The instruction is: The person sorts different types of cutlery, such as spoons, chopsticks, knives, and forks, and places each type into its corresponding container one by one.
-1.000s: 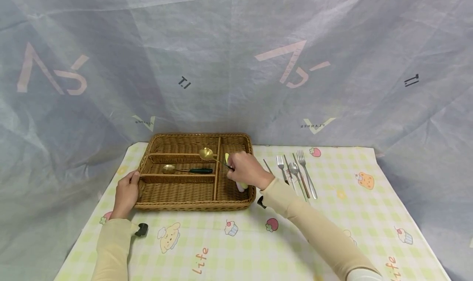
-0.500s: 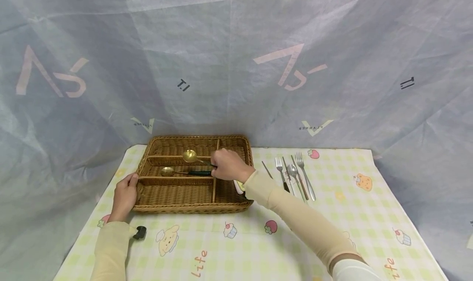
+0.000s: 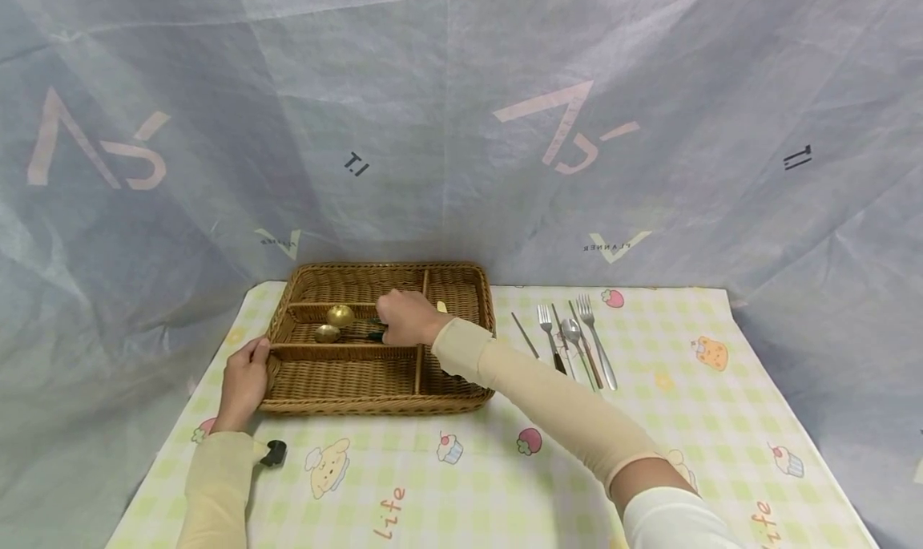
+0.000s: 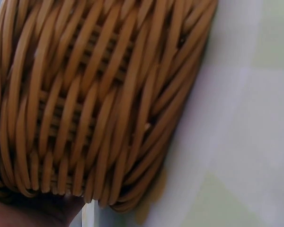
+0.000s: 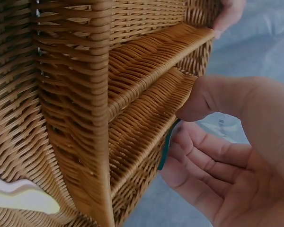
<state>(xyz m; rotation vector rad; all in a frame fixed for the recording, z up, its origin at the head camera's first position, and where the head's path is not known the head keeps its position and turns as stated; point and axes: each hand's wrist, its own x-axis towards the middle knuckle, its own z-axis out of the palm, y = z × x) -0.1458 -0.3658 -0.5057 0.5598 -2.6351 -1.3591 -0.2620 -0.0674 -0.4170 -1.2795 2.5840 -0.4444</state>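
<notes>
My left hand point(image 3: 243, 379) grips the left rim of a brown wicker cutlery tray point(image 3: 375, 407); in the left wrist view the woven wall point(image 4: 85, 94) hides most of it. Over the middle long compartment, my right hand point(image 3: 407, 318) holds a gold-bowled spoon point(image 3: 340, 316) by its dark green handle point(image 5: 166, 146), between thumb and fingers. The bowl points left. Just in front of it, a similar gold spoon point(image 3: 328, 334) lies in that compartment, its handle partly behind the right hand.
A pale yellow-and-white object point(image 5: 23, 196) lies in the tray's right compartment. Right of the tray on the checked cloth point(image 3: 577, 469) lie a dark-handled fork point(image 3: 544, 318), a silver fork point(image 3: 586, 308), a silver spoon point(image 3: 571, 330) and several thin sticks or handles.
My right hand has carried the gold spoon left and lower, from above the right compartment to the middle one. The left hand has stayed on the rim.
</notes>
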